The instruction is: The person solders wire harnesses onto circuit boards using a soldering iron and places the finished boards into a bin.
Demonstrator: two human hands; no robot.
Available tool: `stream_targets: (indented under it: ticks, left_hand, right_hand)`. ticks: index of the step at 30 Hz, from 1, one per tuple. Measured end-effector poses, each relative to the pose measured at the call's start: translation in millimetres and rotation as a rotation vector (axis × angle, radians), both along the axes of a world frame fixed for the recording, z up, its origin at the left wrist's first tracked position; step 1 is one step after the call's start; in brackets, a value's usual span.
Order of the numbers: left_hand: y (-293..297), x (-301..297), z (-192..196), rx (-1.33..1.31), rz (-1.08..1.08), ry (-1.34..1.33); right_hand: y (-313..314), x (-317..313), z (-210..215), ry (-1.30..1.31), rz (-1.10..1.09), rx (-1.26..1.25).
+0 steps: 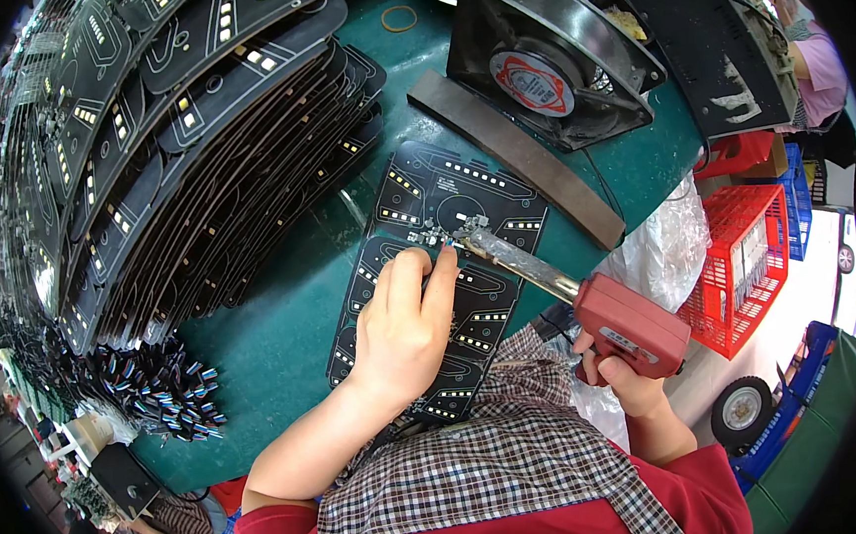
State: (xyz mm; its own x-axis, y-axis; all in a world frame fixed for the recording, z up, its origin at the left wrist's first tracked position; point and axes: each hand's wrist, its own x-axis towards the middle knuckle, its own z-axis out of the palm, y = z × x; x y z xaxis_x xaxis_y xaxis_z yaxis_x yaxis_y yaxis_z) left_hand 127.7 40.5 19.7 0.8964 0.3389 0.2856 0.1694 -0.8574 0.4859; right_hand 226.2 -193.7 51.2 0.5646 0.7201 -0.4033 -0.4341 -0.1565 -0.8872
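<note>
A black circuit board [443, 201] with rows of small yellow parts lies flat on the green table [283, 327]. My left hand [407, 323] rests on it, fingertips pinched on a small component [430, 237] near the board's middle. My right hand [622, 377] grips the red handle of a soldering gun [631, 327]. Its long metal barrel [522, 260] reaches up and left, and the tip touches the board right next to my left fingertips.
A tall fanned stack of identical black boards [172, 156] fills the left. A black fan [548, 70] and a dark strip [515, 157] lie behind the board. Loose wired connectors [164, 390] sit at lower left. Red baskets [750, 254] stand right; another person [816, 66] is at far right.
</note>
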Motion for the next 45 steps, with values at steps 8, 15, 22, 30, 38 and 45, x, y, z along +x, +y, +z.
stream_targets:
  ticks: [8, 15, 22, 30, 38, 45]
  left_hand:
    - [1, 1, 1, 0.021, -0.031, -0.001]
    - [-1, 3, 0, -0.062, 0.053, -0.039]
    - [2, 5, 1, -0.106, 0.039, -0.081]
    - [7, 4, 3, -0.16, 0.013, -0.079]
    - [7, 4, 2, -0.177, 0.013, -0.099]
    - [10, 5, 2, -0.176, -0.004, -0.096]
  right_hand:
    - [4, -1, -3, -0.247, 0.024, -0.126]
    - [17, -3, 8, -0.173, -0.068, -0.052]
    - [9, -4, 2, -0.115, -0.048, -0.093]
    - [4, -2, -1, -0.175, -0.006, -0.101]
    - [4, 1, 2, -0.018, -0.052, -0.062]
    - [-6, 0, -7, -0.19, 0.035, -0.183]
